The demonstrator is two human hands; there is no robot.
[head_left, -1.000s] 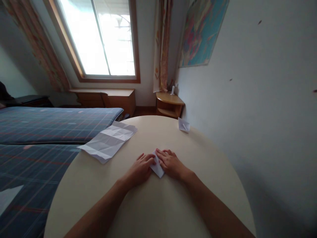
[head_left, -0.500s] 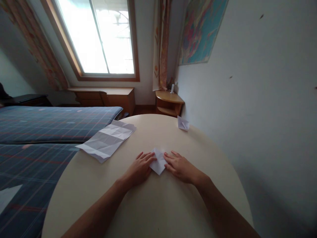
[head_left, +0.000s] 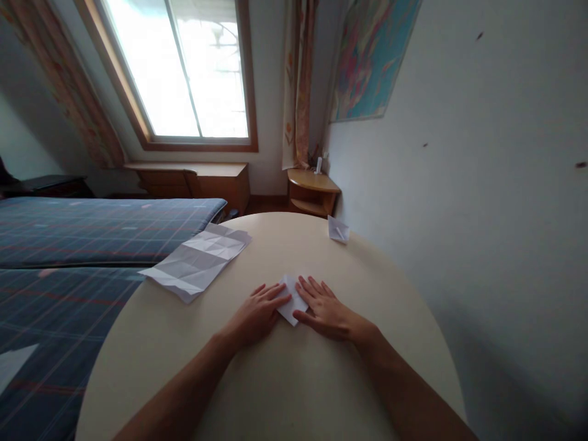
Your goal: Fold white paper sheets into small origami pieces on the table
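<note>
A small folded sheet of white paper (head_left: 292, 301) lies flat in the middle of the round cream table (head_left: 285, 380). From the left, my left hand (head_left: 263, 311) rests its fingertips on the paper's left edge, fingers stretched out. My right hand (head_left: 327, 309) lies flat over the paper's right side, fingers spread and thumb near the lower corner. Parts of the paper are hidden under both hands.
Creased white sheets (head_left: 197, 260) lie at the table's left edge, partly over it. A small folded paper piece (head_left: 338, 229) stands at the far right edge. A blue plaid bed (head_left: 92, 233) adjoins on the left; a white wall (head_left: 482, 214) rises on the right.
My right hand has slid left, further over the paper, and its fingers are more outstretched. My left hand has stayed nearly in place.
</note>
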